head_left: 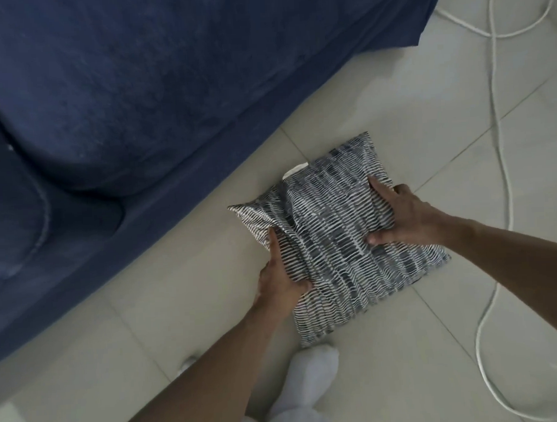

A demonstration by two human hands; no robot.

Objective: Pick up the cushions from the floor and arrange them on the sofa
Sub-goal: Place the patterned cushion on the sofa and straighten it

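A black-and-white striped cushion (329,237) is over the pale tiled floor, just in front of the dark blue sofa (113,106). My left hand (281,274) grips its left edge, thumb on top and fingers underneath. My right hand (402,218) grips its right edge, thumb and a finger pressing into the top fabric. The cushion is creased where the hands squeeze it. I cannot tell whether it still touches the floor.
A white cable (496,182) snakes across the tiles on the right, looping near the bottom right. My foot in a white sock (310,378) stands just below the cushion. The sofa's seat fills the upper left.
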